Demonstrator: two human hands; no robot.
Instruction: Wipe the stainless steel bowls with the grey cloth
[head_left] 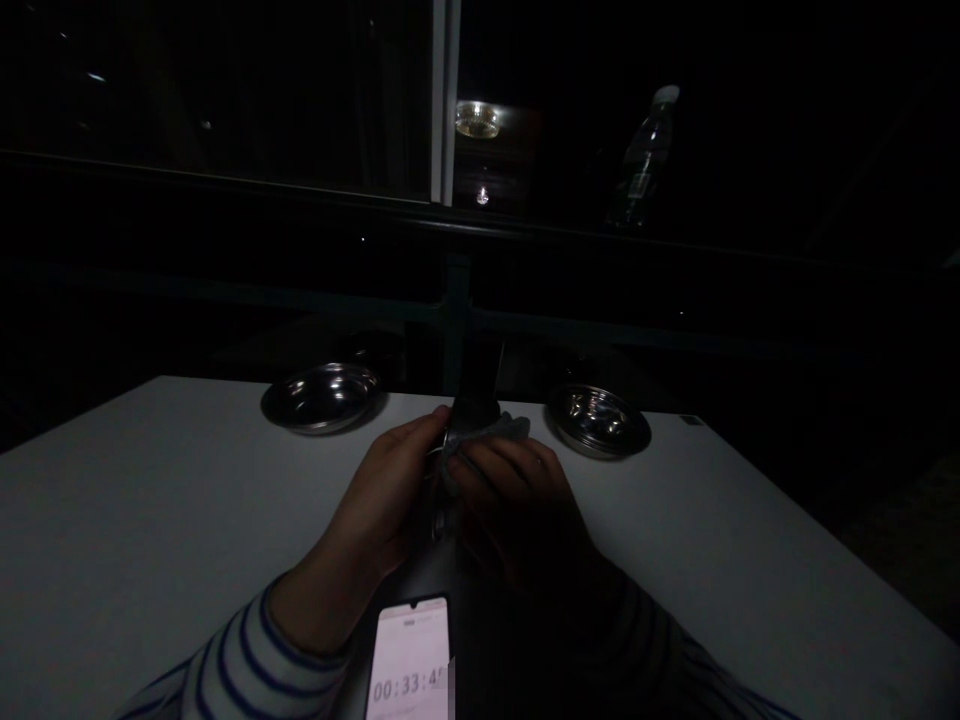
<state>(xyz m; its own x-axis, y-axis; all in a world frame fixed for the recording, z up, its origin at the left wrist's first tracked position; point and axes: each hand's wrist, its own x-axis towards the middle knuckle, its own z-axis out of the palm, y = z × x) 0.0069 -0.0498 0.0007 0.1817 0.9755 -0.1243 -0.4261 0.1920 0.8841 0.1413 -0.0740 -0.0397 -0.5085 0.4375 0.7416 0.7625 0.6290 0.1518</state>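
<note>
Near the middle of the white table, my left hand is closed around a dark, thin object; only an edge of it catches light, and its kind is too dim to make out. My right hand lies in shadow with its fingers curled over a grey cloth, pressed against that object. The cloth bunches out beyond my right fingertips. Just below my hands, a lit phone shows a running timer.
A shiny metal bowl stands at the table's far left edge. Another, seemingly stacked metal bowl sits at the far right. Beyond the white table, a plastic bottle stands by a dark window with a pale frame.
</note>
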